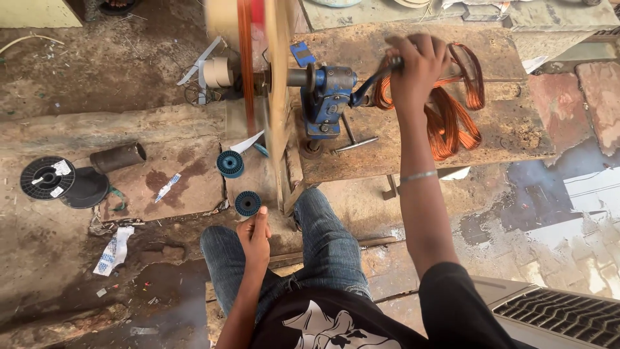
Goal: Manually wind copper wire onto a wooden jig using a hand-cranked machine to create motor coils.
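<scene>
While gripping the blue winder's crank handle [378, 76] at upper centre, right hand [418, 64] closed tight. Left hand [254, 234], lower centre, fingers pinched shut, apparently on thin wire near a small blue spool [247, 203].

Glossy copper wire coils [452, 110]; rough wooden bench [510, 132].

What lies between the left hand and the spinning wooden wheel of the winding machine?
In the head view, a small blue spool stands on the ground just above the left hand, with a second blue spool further up. Both stand left of the spinning wooden wheel.
</scene>
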